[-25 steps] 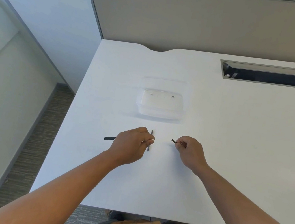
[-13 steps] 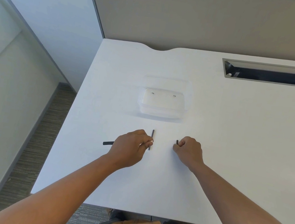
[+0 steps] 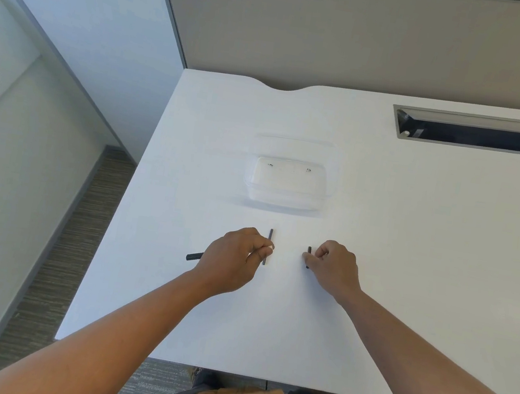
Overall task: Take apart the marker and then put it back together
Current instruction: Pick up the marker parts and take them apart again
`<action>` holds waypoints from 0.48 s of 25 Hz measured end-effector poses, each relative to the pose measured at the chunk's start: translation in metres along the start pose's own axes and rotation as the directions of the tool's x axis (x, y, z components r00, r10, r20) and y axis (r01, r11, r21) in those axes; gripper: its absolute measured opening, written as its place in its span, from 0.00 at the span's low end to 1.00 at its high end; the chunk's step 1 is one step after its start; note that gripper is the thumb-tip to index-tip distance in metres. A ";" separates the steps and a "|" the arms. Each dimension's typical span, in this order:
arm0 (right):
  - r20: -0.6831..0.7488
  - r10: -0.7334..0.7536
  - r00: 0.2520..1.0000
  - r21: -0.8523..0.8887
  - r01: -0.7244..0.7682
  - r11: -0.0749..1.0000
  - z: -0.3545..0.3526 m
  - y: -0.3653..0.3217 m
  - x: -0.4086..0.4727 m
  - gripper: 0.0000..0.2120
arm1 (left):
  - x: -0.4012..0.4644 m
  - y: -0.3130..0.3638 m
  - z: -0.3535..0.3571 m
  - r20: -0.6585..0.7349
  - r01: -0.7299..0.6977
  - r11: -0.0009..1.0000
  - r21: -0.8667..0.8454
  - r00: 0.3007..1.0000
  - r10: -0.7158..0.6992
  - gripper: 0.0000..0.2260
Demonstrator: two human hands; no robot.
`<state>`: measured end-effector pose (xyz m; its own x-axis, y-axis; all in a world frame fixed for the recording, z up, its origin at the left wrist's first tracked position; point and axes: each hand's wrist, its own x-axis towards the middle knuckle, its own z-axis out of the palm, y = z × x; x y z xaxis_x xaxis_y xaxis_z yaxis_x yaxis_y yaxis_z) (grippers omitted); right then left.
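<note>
Readable text: none on any surface in view.
Labels, brands, numbers: none can be read.

Two hands [image 3: 235,256] [image 3: 334,267], three dark marker pieces [image 3: 267,246] [image 3: 308,256] [image 3: 194,256], one clear container [image 3: 289,184], one table [image 3: 406,284].

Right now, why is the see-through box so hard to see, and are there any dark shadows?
In the head view, the clear plastic container is washed out against the bright white table, showing only faint edges; lighting is soft and even, so only pale shadows sit under it and the left hand; the wide lens bends the table's edges.
</note>
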<state>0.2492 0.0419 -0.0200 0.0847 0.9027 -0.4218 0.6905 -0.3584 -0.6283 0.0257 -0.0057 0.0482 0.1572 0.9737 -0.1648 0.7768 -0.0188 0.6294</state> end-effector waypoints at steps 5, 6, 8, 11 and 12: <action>-0.031 -0.030 0.999 0.024 0.031 0.999 -0.001 -0.002 -0.006 0.12 | 0.004 -0.002 0.002 0.053 0.084 0.983 -0.164 0.996 -0.076 0.10; -0.046 -0.043 0.998 0.042 0.045 0.998 0.000 -0.003 -0.007 0.11 | 0.004 -0.001 0.002 0.072 0.098 0.976 -0.197 0.994 -0.085 0.11; -0.069 -0.065 0.996 0.092 0.071 0.993 0.001 -0.007 -0.011 0.07 | 0.007 0.001 0.002 0.098 0.134 0.950 -0.281 0.989 -0.110 0.13; -0.088 -0.109 0.990 0.160 0.122 0.980 0.001 -0.015 -0.018 0.05 | 0.012 0.006 0.001 0.117 0.218 0.878 -0.426 0.976 -0.186 0.12; -0.086 -0.124 0.989 0.181 0.138 0.974 0.001 -0.018 -0.020 0.05 | 0.014 0.009 0.001 0.131 0.263 0.834 -0.486 0.965 -0.227 0.12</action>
<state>0.2345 0.0304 -0.0009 0.0599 0.9572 -0.2833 0.5538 -0.2680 -0.7883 0.0353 0.0071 0.0507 0.0550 0.9141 -0.4018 0.3926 0.3502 0.8504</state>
